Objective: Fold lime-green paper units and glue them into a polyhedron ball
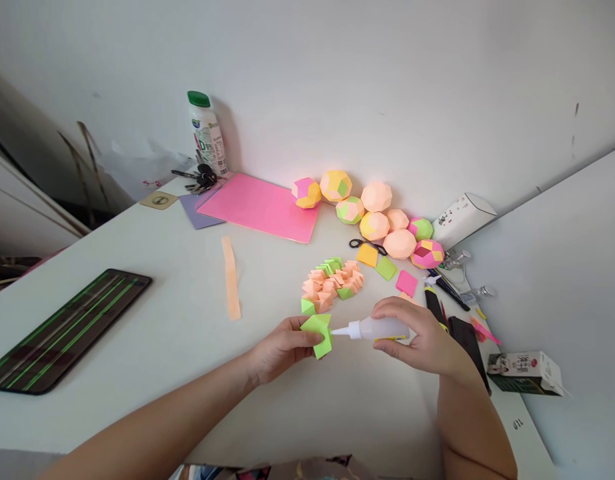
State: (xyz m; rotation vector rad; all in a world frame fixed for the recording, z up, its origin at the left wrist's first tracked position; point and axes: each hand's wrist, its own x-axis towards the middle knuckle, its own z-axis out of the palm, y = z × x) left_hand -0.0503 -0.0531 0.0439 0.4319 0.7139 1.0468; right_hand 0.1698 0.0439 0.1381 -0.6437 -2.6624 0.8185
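Note:
My left hand (280, 348) is closed on a folded green paper piece (318, 333) just above the white table (177, 320). My right hand (417, 337) grips a small white glue bottle (375, 328), held sideways with its nozzle touching the green piece. Just behind them lies a heap of folded peach and green paper units (332, 283).
Several paper polyhedron balls (377, 217) sit by the wall, with scissors (367, 245) and loose coloured squares (387, 267) in front. Pink sheet (260, 205), peach strip (231, 279), bottle (207, 133), keys (200, 179), a dark tablet (62, 330) at left, pens (445, 290) and a carton (525, 373) at right.

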